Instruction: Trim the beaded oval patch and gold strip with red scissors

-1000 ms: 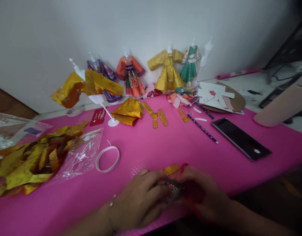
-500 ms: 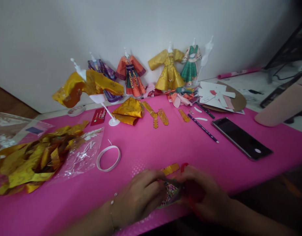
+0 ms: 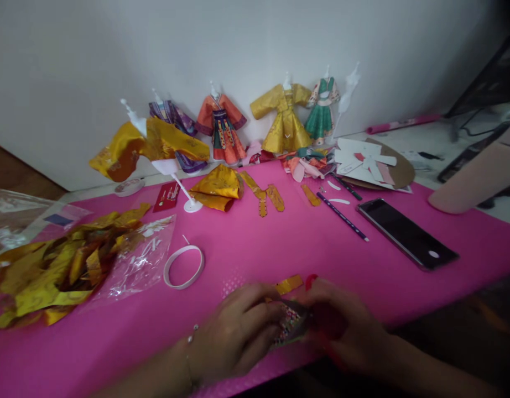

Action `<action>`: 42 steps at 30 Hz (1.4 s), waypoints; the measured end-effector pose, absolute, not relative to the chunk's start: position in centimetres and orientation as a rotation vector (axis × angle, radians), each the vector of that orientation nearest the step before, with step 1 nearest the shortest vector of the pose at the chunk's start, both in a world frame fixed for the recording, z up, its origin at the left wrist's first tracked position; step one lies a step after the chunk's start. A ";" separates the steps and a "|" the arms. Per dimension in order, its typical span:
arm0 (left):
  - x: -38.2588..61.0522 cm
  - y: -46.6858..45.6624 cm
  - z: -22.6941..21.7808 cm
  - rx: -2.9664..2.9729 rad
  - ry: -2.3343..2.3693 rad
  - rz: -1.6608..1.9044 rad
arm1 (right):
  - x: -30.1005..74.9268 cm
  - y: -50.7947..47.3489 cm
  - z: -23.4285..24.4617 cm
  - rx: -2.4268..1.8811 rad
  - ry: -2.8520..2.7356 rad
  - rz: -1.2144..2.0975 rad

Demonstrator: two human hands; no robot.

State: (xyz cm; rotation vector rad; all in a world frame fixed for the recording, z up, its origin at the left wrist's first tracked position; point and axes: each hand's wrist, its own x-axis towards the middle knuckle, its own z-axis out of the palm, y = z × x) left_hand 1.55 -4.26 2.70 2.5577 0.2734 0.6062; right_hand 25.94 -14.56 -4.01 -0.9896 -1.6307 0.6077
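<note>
My left hand [image 3: 234,334] and my right hand [image 3: 342,326] meet at the near edge of the pink table [image 3: 280,249]. Both pinch a small patterned paper piece [image 3: 289,323] between their fingertips. A short gold paper strip [image 3: 288,285] lies just beyond my fingers. A white ring of tape [image 3: 183,266] rests a little further back on the left. A bracelet shows on my left wrist.
Gold paper scraps [image 3: 51,271] and a clear plastic bag [image 3: 141,260] lie at the left. A gold paper robe on a white stand [image 3: 149,143] and several paper dresses [image 3: 286,116] line the wall. A black phone [image 3: 406,232] and purple pencil [image 3: 342,216] lie at right.
My fingers have shifted slightly on the patterned piece, which has turned a little between them. Everything else on the table stays put.
</note>
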 end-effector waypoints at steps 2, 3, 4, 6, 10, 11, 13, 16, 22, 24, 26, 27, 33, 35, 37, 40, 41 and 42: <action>1.4 -4.1 2.6 2.561 0.314 0.631 | 26.0 -14.6 -3.9 -0.982 -1.629 0.597; 1.3 -4.1 2.6 2.561 0.323 0.650 | 26.0 -14.6 -3.8 -0.981 -1.629 0.591; 1.3 -4.0 2.5 2.557 0.321 0.669 | 26.0 -14.5 -3.8 -0.980 -1.628 0.586; 1.3 -3.8 2.4 2.545 0.306 0.679 | 26.1 -14.5 -3.6 -0.978 -1.631 0.579; 1.5 -3.9 2.5 2.530 0.277 0.615 | 26.2 -14.4 -3.5 -0.964 -1.636 0.562; 1.6 -4.0 2.5 2.531 0.283 0.599 | 26.2 -14.4 -3.5 -0.962 -1.635 0.551; 1.7 -4.1 2.6 2.545 0.284 0.580 | 26.1 -14.4 -3.4 -0.957 -1.634 0.532; 1.6 -4.2 2.4 2.575 0.250 0.579 | 26.0 -14.3 -3.4 -0.938 -1.643 0.526; 1.1 -4.1 1.8 2.568 0.259 0.633 | 26.1 -14.4 -3.5 -0.918 -1.629 0.536; 1.0 -3.9 1.7 2.539 0.221 0.806 | 26.1 -14.6 -3.7 -0.915 -1.614 0.551; 0.9 -3.7 1.5 2.481 0.189 0.989 | 26.1 -14.8 -3.8 -0.904 -1.606 0.573; 0.9 -3.6 1.5 2.445 0.192 1.057 | 26.1 -14.8 -3.8 -0.896 -1.606 0.585; 1.0 -3.4 1.3 2.342 0.193 1.177 | 26.0 -15.0 -3.3 -0.871 -1.605 0.634; 1.1 -3.5 1.2 2.348 0.198 1.163 | 26.0 -15.0 -3.3 -0.871 -1.612 0.638; 1.1 -3.6 1.0 2.357 0.211 1.139 | 26.1 -15.0 -3.3 -0.867 -1.621 0.627; 1.2 -3.7 0.8 2.429 0.219 1.028 | 26.2 -14.9 -3.4 -0.883 -1.627 0.595; 1.3 -3.8 0.8 2.466 0.212 0.977 | 26.2 -14.9 -3.4 -0.895 -1.627 0.584; 1.4 -3.9 0.9 2.499 0.202 0.925 | 26.2 -14.8 -3.5 -0.907 -1.623 0.574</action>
